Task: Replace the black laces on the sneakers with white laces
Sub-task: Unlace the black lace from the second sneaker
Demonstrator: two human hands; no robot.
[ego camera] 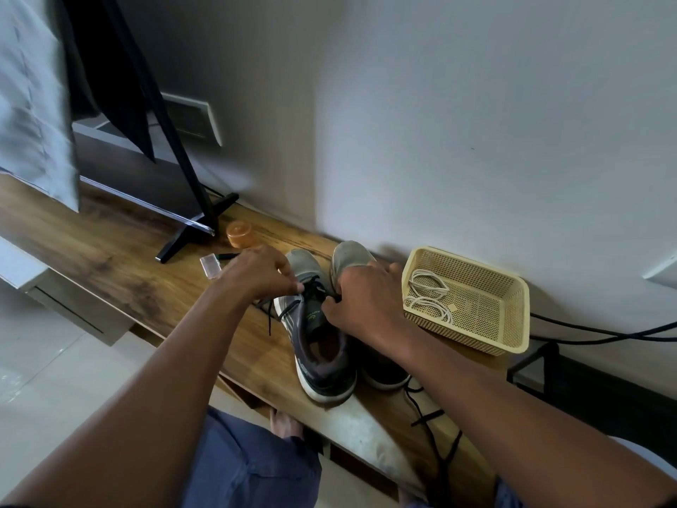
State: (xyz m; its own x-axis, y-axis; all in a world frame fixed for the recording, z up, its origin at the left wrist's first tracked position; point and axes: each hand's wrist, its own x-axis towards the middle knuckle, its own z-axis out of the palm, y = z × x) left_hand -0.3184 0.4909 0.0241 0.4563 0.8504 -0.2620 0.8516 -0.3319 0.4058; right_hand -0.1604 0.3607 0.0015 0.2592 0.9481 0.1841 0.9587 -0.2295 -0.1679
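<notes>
On the wooden desk (110, 251), two grey sneakers (318, 324) stand side by side — both hands pinch the black lace (311, 287) on the left one. Right of the sneakers, a perforated plastic basket (513, 298) holds coiled white laces (426, 291); behind them an orange lid (240, 233).

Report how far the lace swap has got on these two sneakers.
Done: one loose black lace already lies on the table by the right sneaker, so that one looks unlaced, though the hand hides its eyelets. In hand: the left hand and right hand are pulling the black lace out of the left sneaker. Left: both white laces sit unused in the basket.
</notes>
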